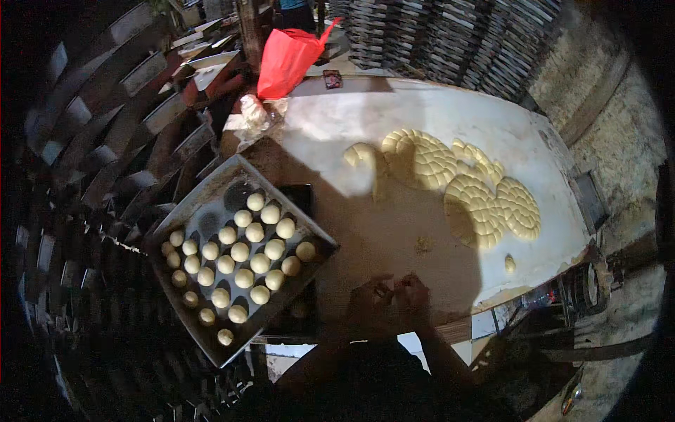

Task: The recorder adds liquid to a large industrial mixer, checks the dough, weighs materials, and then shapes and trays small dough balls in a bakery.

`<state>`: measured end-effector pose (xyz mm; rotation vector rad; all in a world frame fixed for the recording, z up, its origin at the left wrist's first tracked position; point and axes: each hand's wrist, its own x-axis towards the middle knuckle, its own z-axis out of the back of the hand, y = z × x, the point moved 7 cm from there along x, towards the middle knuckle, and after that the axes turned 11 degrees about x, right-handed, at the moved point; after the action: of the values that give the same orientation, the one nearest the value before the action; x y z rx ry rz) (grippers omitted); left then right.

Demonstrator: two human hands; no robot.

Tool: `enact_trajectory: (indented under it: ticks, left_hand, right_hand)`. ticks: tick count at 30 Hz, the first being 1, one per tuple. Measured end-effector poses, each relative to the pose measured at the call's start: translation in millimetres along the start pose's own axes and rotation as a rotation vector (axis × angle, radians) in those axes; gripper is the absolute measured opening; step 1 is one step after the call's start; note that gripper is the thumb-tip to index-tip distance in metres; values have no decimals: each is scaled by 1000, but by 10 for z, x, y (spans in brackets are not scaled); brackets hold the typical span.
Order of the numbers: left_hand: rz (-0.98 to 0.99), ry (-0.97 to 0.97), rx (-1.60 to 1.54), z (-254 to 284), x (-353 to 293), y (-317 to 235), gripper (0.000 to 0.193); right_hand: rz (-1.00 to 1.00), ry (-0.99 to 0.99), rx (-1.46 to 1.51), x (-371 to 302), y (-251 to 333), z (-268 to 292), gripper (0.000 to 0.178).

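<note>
While my left hand (371, 292) and right hand (413, 292) meet low over the near side of the table (534, 141), deep shadow covers them both. My fingers look curled inward, 1 set close to the other; whether they pinch something small or only air, I cannot tell.

The dough is in 2 places. Smooth dough balls (260, 264) sit inside the metal tray (235, 204) on my left, and scored dough rounds (420, 158) lie on the table ahead and to my right, with 1 lone dough piece (510, 264) nearer me.

I take this to be the shaping step, partway along, since the tray has bare patches at its far corner. If I do have a piece, the next move calls for a light, even roll, then a gap in the tray. If not, it calls for parting 1 segment along its score without dragging its neighbours.
</note>
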<state>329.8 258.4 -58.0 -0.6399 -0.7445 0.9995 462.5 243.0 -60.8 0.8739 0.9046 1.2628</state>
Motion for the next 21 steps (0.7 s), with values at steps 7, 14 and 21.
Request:
enact_trajectory:
  ticks: [7,14,21]
  left_hand:
    - [357,171,148,-354,234,-360,33]
    - [176,504,572,-385,-48,-343,42]
    - [-18,-100,864,-750,244,356,32]
  right_hand:
    - [197,-385,-451,141,-870,1475,25]
    - [596,167,-857,-298,-1828,1627,41]
    - [384,216,-396,451,-1078,1227,42]
